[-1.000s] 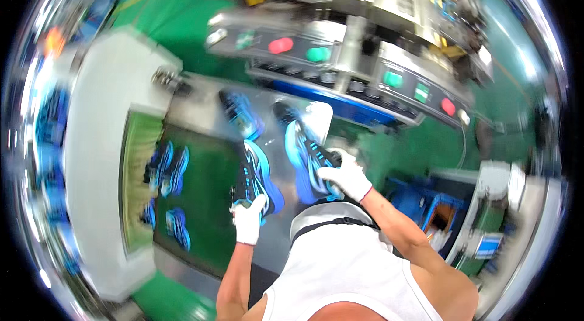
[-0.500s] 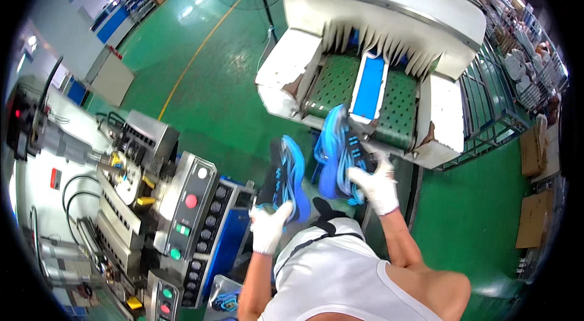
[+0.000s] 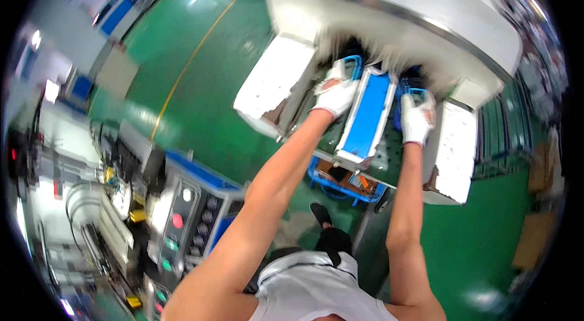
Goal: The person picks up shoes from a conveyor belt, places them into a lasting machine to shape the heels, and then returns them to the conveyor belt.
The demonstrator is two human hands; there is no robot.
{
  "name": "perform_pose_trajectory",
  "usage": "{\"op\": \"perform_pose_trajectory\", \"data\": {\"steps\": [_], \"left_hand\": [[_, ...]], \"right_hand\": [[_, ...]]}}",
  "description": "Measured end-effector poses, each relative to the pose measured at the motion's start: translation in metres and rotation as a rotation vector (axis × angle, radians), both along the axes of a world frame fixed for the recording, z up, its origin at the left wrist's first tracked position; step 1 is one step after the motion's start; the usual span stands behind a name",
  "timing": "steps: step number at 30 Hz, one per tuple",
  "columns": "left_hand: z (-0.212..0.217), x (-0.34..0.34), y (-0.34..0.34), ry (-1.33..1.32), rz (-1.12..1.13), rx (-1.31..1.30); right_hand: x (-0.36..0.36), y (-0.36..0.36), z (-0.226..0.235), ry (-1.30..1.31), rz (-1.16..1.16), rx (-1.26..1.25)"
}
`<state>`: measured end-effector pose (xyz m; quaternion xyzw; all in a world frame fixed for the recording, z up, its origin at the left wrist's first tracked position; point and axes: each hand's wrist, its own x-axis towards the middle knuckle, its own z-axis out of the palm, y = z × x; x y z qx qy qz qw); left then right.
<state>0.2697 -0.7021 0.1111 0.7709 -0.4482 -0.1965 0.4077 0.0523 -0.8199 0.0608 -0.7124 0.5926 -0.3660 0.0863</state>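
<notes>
Both my arms reach out to a large white machine (image 3: pixel 395 8). White-gloved, my left hand (image 3: pixel 336 95) grips a black and blue shoe (image 3: pixel 353 63) over the left belt, with the shoe's far part in the fringe of pale hanging strips. Over the right belt (image 3: pixel 389 158), my right hand (image 3: pixel 417 119), also gloved, is closed on the matching shoe (image 3: pixel 415 90), which reaches under the same fringe. Between them runs a blue panel with a white frame (image 3: pixel 370 113). The fingers are partly hidden and blurred.
White side housings (image 3: pixel 277 81) flank the belts. Below the machine's front edge stands a blue cart (image 3: pixel 350 186) with loose items. At left is a control panel (image 3: pixel 185 224) with round buttons. Metal racks (image 3: pixel 505 129) stand at right, and a yellow line (image 3: pixel 194 56) crosses the green floor.
My hands have moved forward from in front of my body to the machine, carrying both shoes onto the belts and into the fringe. The view has come closer to the machine.
</notes>
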Motion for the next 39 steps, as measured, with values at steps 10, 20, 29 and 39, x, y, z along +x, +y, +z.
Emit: {"op": "perform_pose_trajectory", "data": {"steps": [10, 20, 29, 39], "left_hand": [[-0.144, -0.106, 0.449, 0.125, 0.195, 0.356], [-0.161, -0.606, 0.991, -0.102, 3.041, 0.510], [-0.212, -0.822, 0.996, 1.128, 3.099, 0.767], [-0.321, -0.853, 0.923, 0.295, 3.005, 0.739]], "right_hand": [[0.069, 0.309, -0.092, -0.221, 1.276, 0.399], [0.094, 0.586, -0.141, 0.923, 2.079, 0.534], [0.114, 0.562, -0.165, 1.969, 2.276, -0.670], [0.099, 0.775, -0.134, 1.742, 2.199, -0.394]]}}
